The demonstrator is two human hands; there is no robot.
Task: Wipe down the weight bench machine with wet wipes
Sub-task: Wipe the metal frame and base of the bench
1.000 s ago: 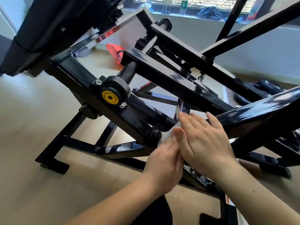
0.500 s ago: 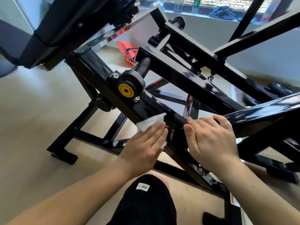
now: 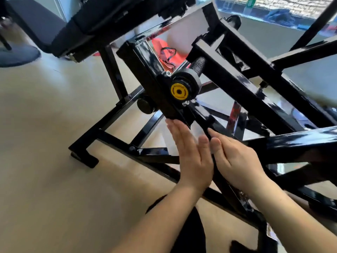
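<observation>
The black steel weight bench frame (image 3: 242, 88) fills the view, and its slanted lower beam (image 3: 224, 185) runs down between my two hands. Flat along the beam's left side lies my left hand (image 3: 189, 154), fingers straight, their tips just under the bracket with the yellow end cap (image 3: 179, 91). On the beam's right side my right hand (image 3: 235, 159) rests with its fingers straight too. No wipe shows; my left palm hides whatever is under it. The black padded seat (image 3: 102, 21) hangs over the upper left.
A black floor foot (image 3: 83, 156) of the frame stands on the pale floor at left. An orange object (image 3: 167, 52) lies behind the frame. Bottles (image 3: 249, 6) and cloths sit on the window sill at the top. My dark-clothed knee (image 3: 189, 234) is below my hands.
My left hand slid up the slanted beam toward the yellow cap, and the white wipe seen under it earlier is now out of sight. My right hand stayed on the beam. The view shifted left.
</observation>
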